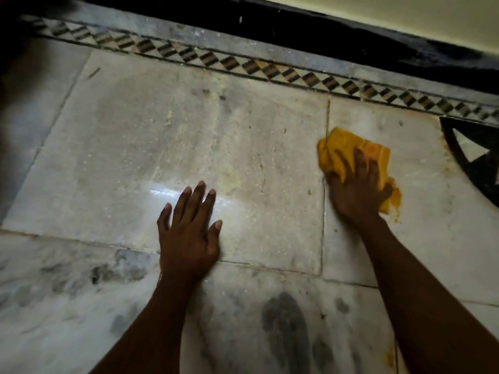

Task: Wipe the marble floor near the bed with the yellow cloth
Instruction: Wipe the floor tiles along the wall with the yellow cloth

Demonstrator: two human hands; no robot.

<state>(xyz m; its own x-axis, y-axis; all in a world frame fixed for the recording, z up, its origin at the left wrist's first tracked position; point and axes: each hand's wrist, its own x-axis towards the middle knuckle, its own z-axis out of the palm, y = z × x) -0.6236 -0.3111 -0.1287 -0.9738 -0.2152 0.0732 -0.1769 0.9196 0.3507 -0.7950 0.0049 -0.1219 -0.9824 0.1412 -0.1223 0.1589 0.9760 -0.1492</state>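
Note:
The yellow cloth [341, 147] lies bunched on the marble floor [189, 136], right of centre, across a joint between two slabs. My right hand [359, 187] presses down on it with the fingers spread over the fabric; part of the cloth shows beyond the fingertips and at the right of the palm. My left hand [190, 233] rests flat on the floor at centre, fingers apart, holding nothing. The big pale slab between the hands carries faint yellowish streaks and a bright reflection.
A patterned black-and-white inlay strip [243, 66] runs along the far side, with a dark skirting [297, 25] and a cream wall [405, 12] behind it. A dark curved inlay [475, 155] sits at the right edge. Grey-veined slabs lie nearest me.

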